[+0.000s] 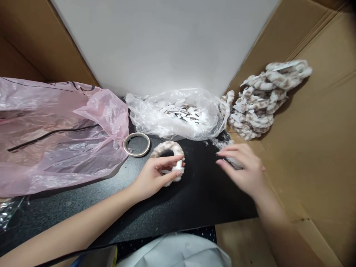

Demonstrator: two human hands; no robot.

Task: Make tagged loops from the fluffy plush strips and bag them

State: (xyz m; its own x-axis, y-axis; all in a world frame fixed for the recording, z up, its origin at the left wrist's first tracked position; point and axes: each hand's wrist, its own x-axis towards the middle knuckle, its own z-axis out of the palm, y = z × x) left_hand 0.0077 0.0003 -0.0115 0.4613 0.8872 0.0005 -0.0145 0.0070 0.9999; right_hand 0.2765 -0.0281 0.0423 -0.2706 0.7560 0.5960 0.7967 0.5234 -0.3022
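Observation:
My left hand (155, 172) pinches a fluffy white-and-beige ring (164, 148), like a plush scrunchie, flat on the black tabletop. A white paper tag (179, 163) wraps across the ring's right side, between my thumb and fingers. My right hand (244, 167) hovers to the right, thumb and fingers apart, with nothing seen between them. Beneath it is something whitish and clear (235, 162), partly hidden by the hand. Just left of the ring lies a roll of tape (136, 144).
Behind the ring, a clear plastic bag (144, 115) holds many white tags (186, 111). A pile of similar fluffy rings (256, 111) leans against the cardboard wall (314, 129) at right. A pink plastic bag (63, 159) with a black strip covers the left side.

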